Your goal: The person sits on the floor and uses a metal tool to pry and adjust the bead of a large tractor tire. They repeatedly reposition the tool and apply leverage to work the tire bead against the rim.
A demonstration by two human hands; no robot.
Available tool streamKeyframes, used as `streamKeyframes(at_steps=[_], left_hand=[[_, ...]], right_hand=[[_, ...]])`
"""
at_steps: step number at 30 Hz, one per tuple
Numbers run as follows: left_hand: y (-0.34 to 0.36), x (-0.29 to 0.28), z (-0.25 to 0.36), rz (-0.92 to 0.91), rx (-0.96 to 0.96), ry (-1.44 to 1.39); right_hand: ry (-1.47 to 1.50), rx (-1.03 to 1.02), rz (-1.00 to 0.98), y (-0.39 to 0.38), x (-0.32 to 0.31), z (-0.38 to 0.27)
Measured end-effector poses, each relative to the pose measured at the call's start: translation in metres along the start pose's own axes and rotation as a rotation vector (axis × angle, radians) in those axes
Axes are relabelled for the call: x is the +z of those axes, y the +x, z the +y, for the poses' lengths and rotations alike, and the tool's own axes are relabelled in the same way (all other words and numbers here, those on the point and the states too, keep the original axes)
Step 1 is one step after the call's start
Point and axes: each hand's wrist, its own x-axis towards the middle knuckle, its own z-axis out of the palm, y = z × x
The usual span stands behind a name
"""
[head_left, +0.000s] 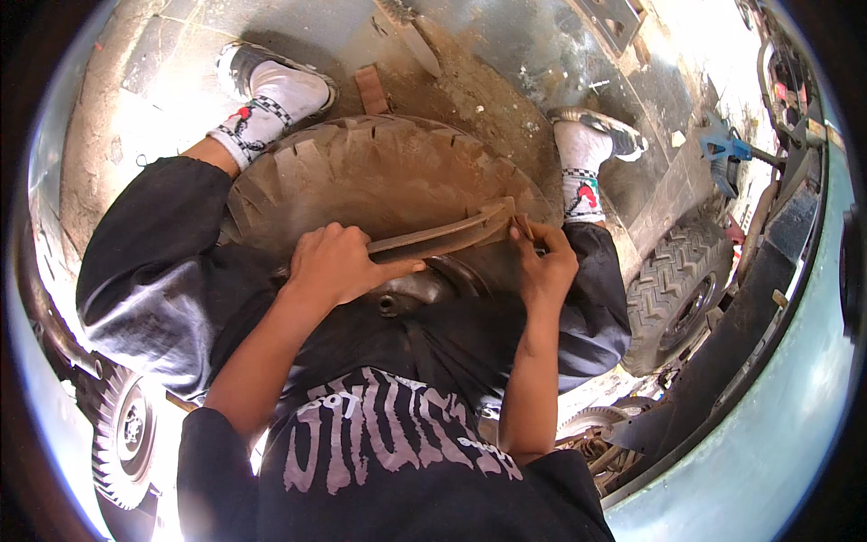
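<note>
I see rough, matt rubber on the large dusty brown tyre point(379, 176), its blocky lugs coated in dirt. The long curved brown strip point(429, 241) looks matt and dusty too; I cannot tell its material. The dark rounded metal part point(423, 287) beneath gives me a dull, greasy shine. I read soft cloth with a faint sheen in the loose black trousers point(158, 280), flatter cloth in the black printed T-shirt point(388, 461), and glossy paint on the pale blue curved panel point(768, 461).
</note>
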Motion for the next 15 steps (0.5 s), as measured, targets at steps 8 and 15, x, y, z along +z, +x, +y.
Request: streamKeyframes(at_steps=[8, 15], left_hand=[[-0.001, -0.002, 0.003, 0.010, -0.016, -0.010], [-0.002, -0.007, 0.004, -0.011, 0.009, -0.043]], right_hand=[[0.048, 0.020, -0.015, 0.031, 0.010, -0.024], [-0.018, 0.147, -0.028, 0.026, 0.006, -0.011]])
